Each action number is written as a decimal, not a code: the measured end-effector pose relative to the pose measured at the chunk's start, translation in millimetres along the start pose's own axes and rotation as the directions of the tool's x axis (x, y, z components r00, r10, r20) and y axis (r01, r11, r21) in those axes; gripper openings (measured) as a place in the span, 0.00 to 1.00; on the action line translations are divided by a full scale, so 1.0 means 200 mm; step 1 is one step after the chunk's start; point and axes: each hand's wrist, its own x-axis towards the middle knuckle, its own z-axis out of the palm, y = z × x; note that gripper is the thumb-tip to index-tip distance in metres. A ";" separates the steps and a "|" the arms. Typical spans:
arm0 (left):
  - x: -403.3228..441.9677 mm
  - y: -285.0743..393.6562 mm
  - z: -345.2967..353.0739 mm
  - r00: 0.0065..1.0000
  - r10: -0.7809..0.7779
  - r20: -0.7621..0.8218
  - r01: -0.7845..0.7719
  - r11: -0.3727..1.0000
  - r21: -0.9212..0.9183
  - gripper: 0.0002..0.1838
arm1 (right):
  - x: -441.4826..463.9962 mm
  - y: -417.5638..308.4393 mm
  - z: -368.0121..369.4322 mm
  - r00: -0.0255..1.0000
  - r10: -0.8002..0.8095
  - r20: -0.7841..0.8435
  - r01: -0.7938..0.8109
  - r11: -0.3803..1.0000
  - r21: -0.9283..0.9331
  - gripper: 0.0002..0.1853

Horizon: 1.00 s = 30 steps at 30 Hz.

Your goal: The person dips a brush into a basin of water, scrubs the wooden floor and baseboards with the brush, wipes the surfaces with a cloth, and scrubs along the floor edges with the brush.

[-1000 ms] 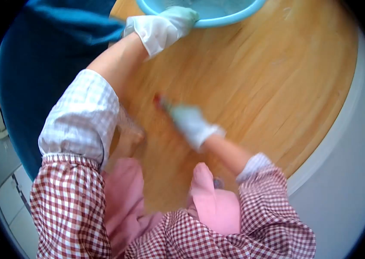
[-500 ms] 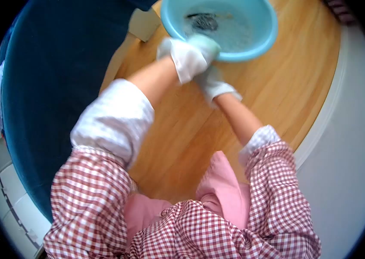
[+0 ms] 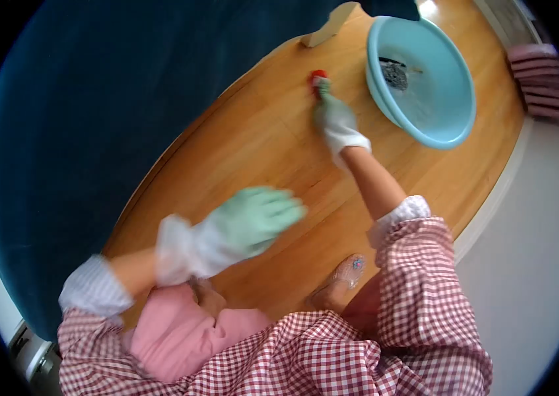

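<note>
My left hand, in a green and white rubber glove, hovers over the wooden floor with its fingers stretched out and nothing in them. Farther forward, my right hand, gloved the same way, reaches to the floor and has its fingers on a small red object; blur hides its kind. Right of that hand stands a light blue basin with cloudy water in it. A dark grey mesh-like clump and a thin black piece lie inside the basin.
A large dark blue cloth-covered piece of furniture runs along the left, with a pale foot near the basin. Folded pink fabric is at the far right. My foot in a clear shoe is below.
Both hands have left the basin's rim. My left hand has come back toward me and opened; my right hand is now at the red object. The view has turned, so the basin appears farther right.
</note>
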 end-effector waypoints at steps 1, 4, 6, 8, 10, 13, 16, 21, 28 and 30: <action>-0.25 -0.01 -0.05 0.987 -0.140 0.076 0.150 0.979 -0.141 0.24 | -0.04 -0.02 0.19 0.986 -0.153 0.062 0.160 0.977 -0.138 0.39; -0.74 0.07 -0.10 0.819 -0.560 0.126 0.570 0.820 -0.056 0.19 | -0.13 -0.15 0.37 0.953 -0.168 0.253 0.250 0.907 -0.339 0.34; -1.07 0.20 -0.25 0.639 -0.769 0.025 0.769 0.638 -0.038 0.17 | -0.22 -0.32 0.33 0.901 -0.327 0.285 0.431 0.746 -0.507 0.25; -1.29 0.20 -0.23 0.407 -0.913 -0.022 0.904 0.406 -0.137 0.16 | -0.36 -0.17 0.26 0.900 -0.193 0.391 0.406 0.697 -0.591 0.23; -1.53 0.19 -0.21 0.309 -0.945 -0.106 0.921 0.325 -0.214 0.16 | -0.53 -0.07 0.15 0.887 -0.090 0.453 0.401 0.635 -0.660 0.24; -1.72 0.21 -0.09 0.183 -0.971 -0.156 0.922 0.225 -0.316 0.15 | -0.53 -0.07 0.04 0.857 0.039 0.514 0.388 0.606 -0.694 0.28; -1.72 0.19 -0.07 0.147 -0.977 -0.153 0.885 0.199 -0.420 0.15 | -0.30 -0.14 0.20 0.807 -0.255 0.533 0.589 0.409 -0.697 0.27; -1.68 0.16 -0.16 0.225 -0.963 -0.151 0.893 0.265 -0.363 0.16 | 0.07 -0.06 0.46 0.362 -0.794 0.488 0.743 -0.070 -0.666 0.26; -1.89 0.21 -0.02 0.041 -0.997 -0.058 0.810 0.067 -0.583 0.16 | -0.68 0.29 -0.06 0.829 -0.308 0.467 0.559 0.482 -0.675 0.37; -1.82 0.19 -0.05 0.041 -0.999 -0.018 0.806 0.044 -0.591 0.16 | -0.53 0.05 0.06 0.755 -0.330 0.567 0.623 0.093 -0.776 0.35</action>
